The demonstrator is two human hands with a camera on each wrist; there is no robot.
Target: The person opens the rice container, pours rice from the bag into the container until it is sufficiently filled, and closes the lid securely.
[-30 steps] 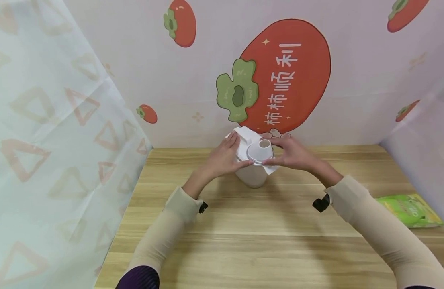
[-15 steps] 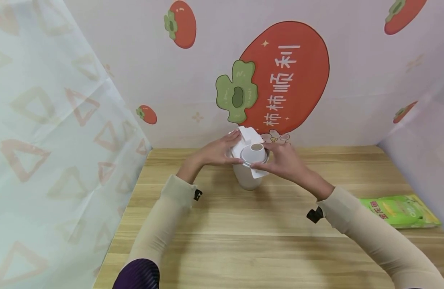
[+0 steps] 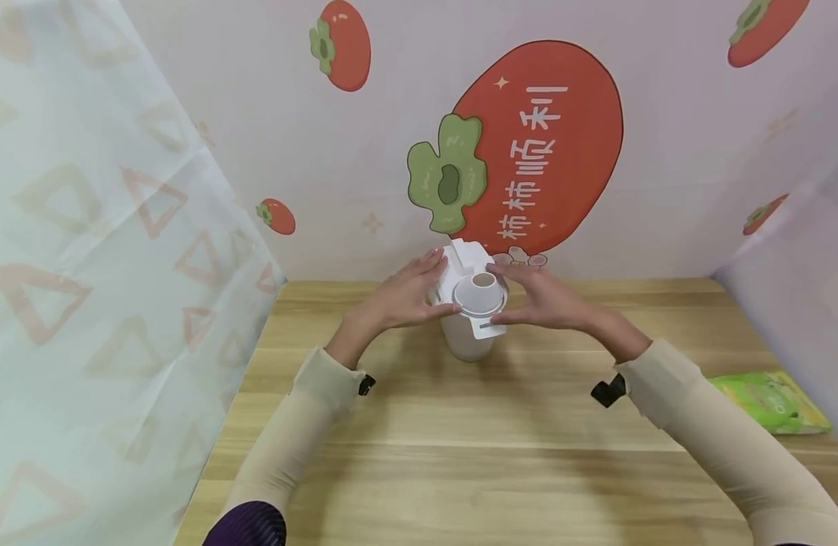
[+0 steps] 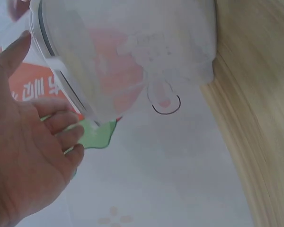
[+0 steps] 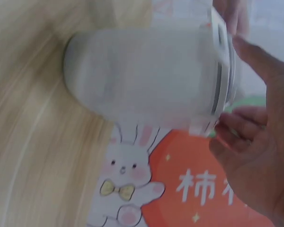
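A tall, frosted white plastic container (image 3: pixel 468 341) stands upright near the back of the wooden table. On its top lies a white lid (image 3: pixel 469 262) with a raised round spout-like cap (image 3: pixel 478 294) and a slotted tab at the front. My left hand (image 3: pixel 408 292) holds the lid's left side, fingers at the back edge and thumb by the cap. From the right, my right hand (image 3: pixel 544 297) spans the lid and cap, index finger behind and thumb in front. Both wrist views show thumb and fingertips at the lid's rim, above the container (image 5: pixel 137 75).
A green and yellow soft packet (image 3: pixel 773 402) lies at the table's right side, partly behind the right sleeve. Behind the container rises a wall covering (image 3: pixel 364 152) printed with persimmons. A patterned sheet (image 3: pixel 118 265) bounds the left side.
The lid has shifted left and turned into line with the container, sitting flatter on it. Both hands moved left with it, and the right hand has since drawn back slightly right.
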